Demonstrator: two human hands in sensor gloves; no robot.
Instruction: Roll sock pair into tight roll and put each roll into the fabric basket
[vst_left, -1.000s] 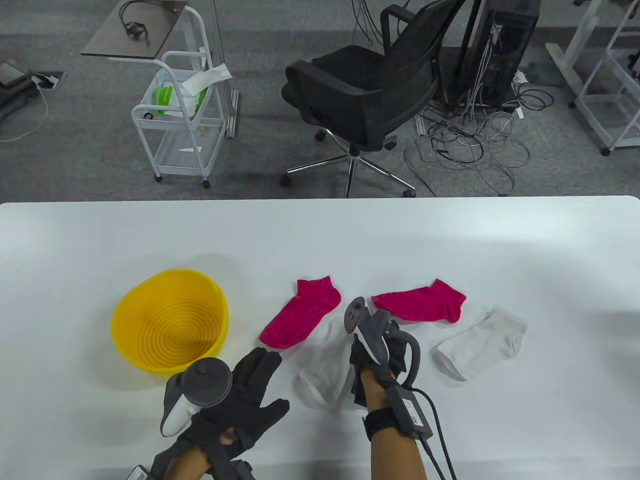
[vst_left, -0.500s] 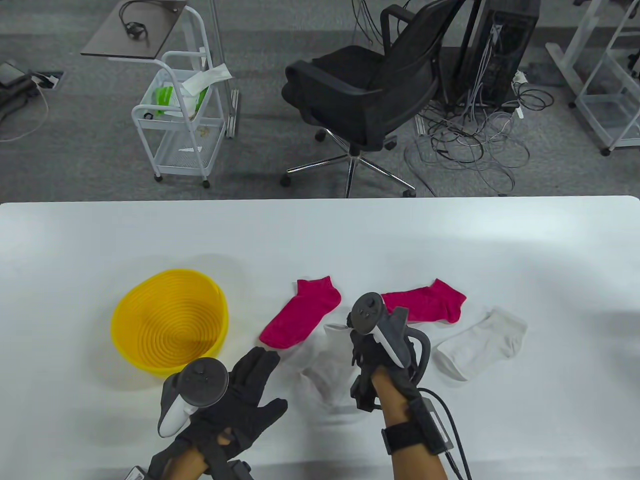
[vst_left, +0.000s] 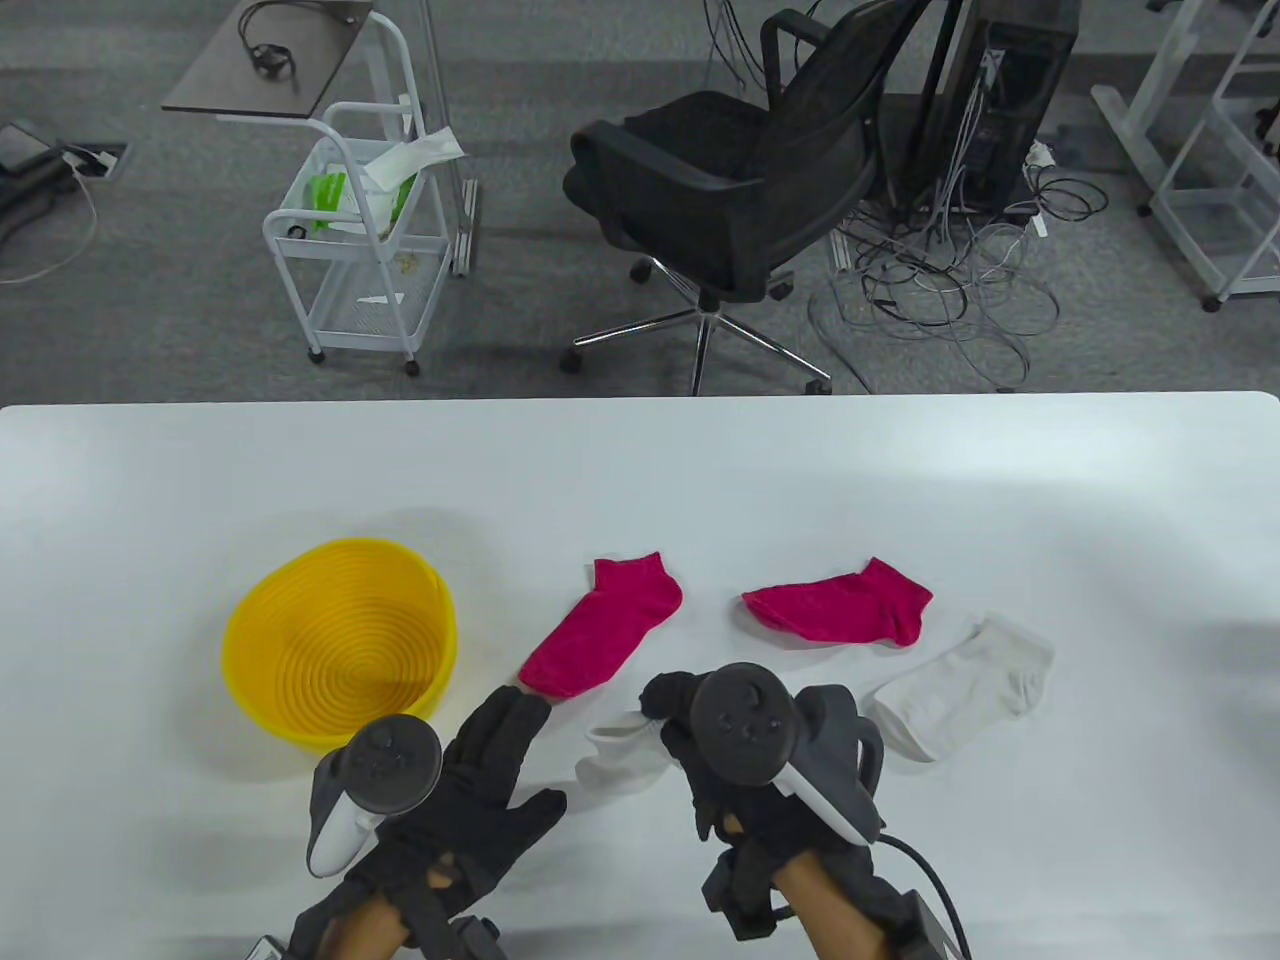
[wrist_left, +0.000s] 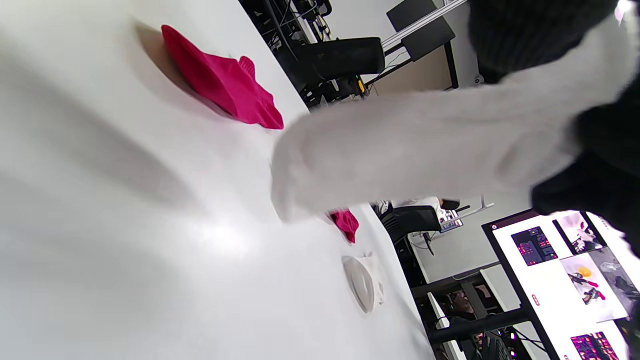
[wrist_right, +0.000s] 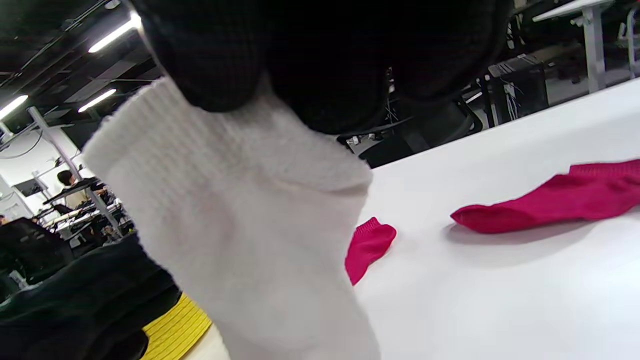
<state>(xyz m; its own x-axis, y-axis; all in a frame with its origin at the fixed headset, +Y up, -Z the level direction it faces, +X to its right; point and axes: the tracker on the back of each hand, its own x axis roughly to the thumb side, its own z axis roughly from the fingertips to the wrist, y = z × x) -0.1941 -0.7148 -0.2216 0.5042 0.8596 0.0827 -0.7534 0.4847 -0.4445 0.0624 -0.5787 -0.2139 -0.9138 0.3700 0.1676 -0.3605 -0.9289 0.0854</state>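
My right hand (vst_left: 680, 725) pinches a white sock (vst_left: 620, 755) by its cuff and holds it off the table; the sock (wrist_right: 250, 235) hangs from my gloved fingers (wrist_right: 320, 65). My left hand (vst_left: 490, 775) lies flat and empty, its fingertips touching the toe of a pink sock (vst_left: 605, 625). A second pink sock (vst_left: 845, 603) and a second white sock (vst_left: 965, 685) lie flat to the right. The yellow basket (vst_left: 255, 625) stands empty on the left.
The white table's (vst_left: 640, 470) far edge runs across the middle of the table view. Beyond it stand a black office chair (vst_left: 740, 170), a white cart (vst_left: 360, 230) and loose cables on the floor.
My right hand has pulled back toward me and lifted the white sock off the table, bunching it. The left hand has barely moved.
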